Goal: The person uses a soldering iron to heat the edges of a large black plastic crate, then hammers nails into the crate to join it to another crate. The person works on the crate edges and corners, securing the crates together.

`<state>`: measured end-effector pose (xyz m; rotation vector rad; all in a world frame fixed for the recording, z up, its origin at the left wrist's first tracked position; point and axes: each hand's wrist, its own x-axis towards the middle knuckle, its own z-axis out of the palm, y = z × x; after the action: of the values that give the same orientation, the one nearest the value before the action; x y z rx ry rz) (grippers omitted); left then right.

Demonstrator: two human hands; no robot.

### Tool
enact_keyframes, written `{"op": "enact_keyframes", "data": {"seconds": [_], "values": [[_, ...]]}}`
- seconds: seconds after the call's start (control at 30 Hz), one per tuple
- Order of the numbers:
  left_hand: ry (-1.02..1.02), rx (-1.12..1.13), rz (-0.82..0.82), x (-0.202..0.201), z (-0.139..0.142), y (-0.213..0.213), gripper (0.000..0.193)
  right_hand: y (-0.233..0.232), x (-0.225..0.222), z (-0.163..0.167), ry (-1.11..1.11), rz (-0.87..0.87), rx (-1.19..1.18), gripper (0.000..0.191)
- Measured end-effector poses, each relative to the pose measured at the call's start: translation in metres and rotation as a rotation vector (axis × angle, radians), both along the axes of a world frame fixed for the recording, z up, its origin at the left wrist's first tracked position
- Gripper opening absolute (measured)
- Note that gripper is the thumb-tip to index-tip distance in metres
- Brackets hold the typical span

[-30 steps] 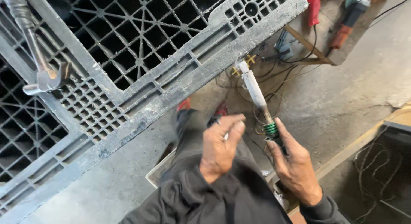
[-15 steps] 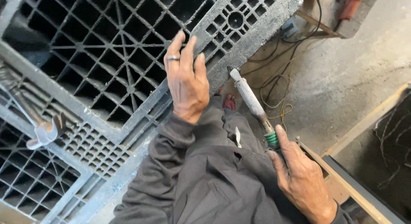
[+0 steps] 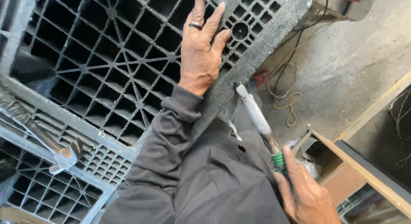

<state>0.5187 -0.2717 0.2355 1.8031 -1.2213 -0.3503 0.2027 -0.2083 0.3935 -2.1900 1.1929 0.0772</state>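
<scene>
A large grey plastic pallet [image 3: 107, 78] with an open grid of ribs fills the upper left and centre of the frame, tilted so that its corner points to the upper right. The left hand [image 3: 201, 53] lies flat on the pallet near that corner, in the upper centre, fingers spread and pressed on the ribs; it grips nothing. A ring sits on one finger.

In the lower right, the right hand [image 3: 306, 198] is closed around the handle of a long metal tool [image 3: 257, 115], with green bands at the grip (what kind of tool it is cannot be told). The shaft runs up and left from the hand, and its tip meets the rough grey edge of the pallet just below the left hand.

Dark sleeves and dark clothing fill the lower centre, between the two hands.

At the lower left, a hammer-like tool [image 3: 64, 155] rests on the pallet's finer grid. Right of the pallet is a bare concrete floor [image 3: 355, 57], with loose yellow and dark wires [image 3: 289, 95] trailing over it near the pallet's corner. A wooden frame [image 3: 364, 164] crosses the lower right edge, just beside the right hand.
</scene>
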Motion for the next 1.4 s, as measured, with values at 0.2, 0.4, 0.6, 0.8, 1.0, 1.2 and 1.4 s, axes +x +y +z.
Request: {"op": "enact_keyframes", "data": {"seconds": [0.2,0.4,0.6,0.8,1.0,1.2,1.4], "values": [[-0.040,-0.004,0.023,-0.002,-0.010,0.004,0.044,-0.010,-0.005,0.001,0.169,0.059,0.019,0.078],[-0.047,0.013,-0.003,-0.003,-0.008,0.004,0.049,-0.012,-0.006,0.003,0.183,0.065,-0.024,0.077],[-0.138,0.088,0.015,-0.006,0.011,0.011,0.040,-0.003,-0.005,0.000,0.115,0.030,0.015,0.077],[-0.164,0.226,0.052,-0.034,0.043,0.062,0.047,0.007,-0.001,-0.001,0.148,0.017,0.002,0.079],[-0.109,0.354,0.026,-0.055,0.053,0.085,0.057,0.016,0.006,0.006,0.276,-0.021,0.008,0.083],[-0.184,0.284,0.019,-0.042,0.038,0.063,0.049,0.018,0.015,0.012,0.212,-0.029,0.005,0.078],[-0.195,0.274,-0.001,-0.038,0.024,0.053,0.048,0.019,0.021,0.015,0.241,-0.088,0.025,0.078]]}}
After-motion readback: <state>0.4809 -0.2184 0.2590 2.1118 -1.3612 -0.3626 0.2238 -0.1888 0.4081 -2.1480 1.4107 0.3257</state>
